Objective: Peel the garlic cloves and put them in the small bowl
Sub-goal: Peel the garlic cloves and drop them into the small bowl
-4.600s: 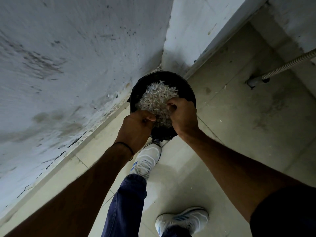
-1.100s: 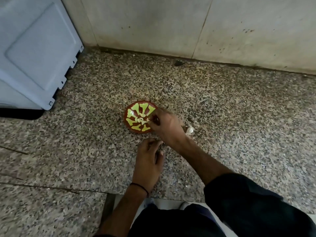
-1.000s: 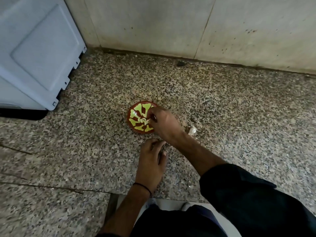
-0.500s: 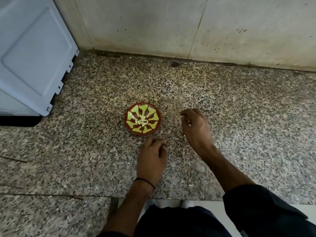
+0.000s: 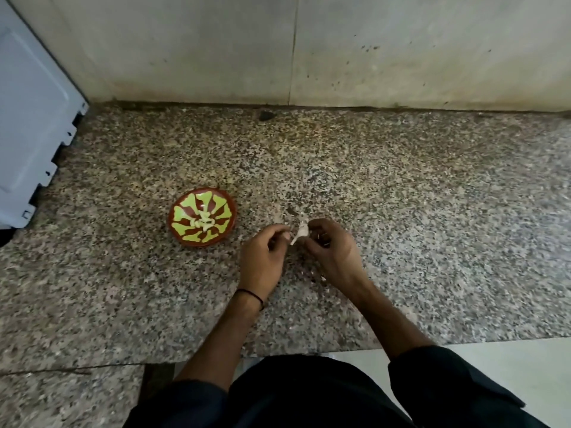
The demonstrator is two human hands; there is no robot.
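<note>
A small red bowl [image 5: 202,217] with a yellow-green pattern sits on the speckled granite counter [image 5: 401,217]. Several pale peeled cloves [image 5: 204,223] lie in its middle. To its right my right hand [image 5: 330,248] pinches a white garlic clove [image 5: 301,232] with its papery skin on. My left hand [image 5: 262,257] is just left of the clove, fingers curled toward its lower tip; whether they touch it I cannot tell.
A pale blue-grey appliance [image 5: 31,118] stands at the left edge. A stained tiled wall [image 5: 309,47] closes the back of the counter. A small dark pebble-like speck [image 5: 265,115] lies at the wall's foot. The counter's front edge runs just above my dark clothing.
My right hand has left the bowl, moved right and picked up a garlic clove from the counter. My left hand has lifted off the counter and come up beside the clove.
</note>
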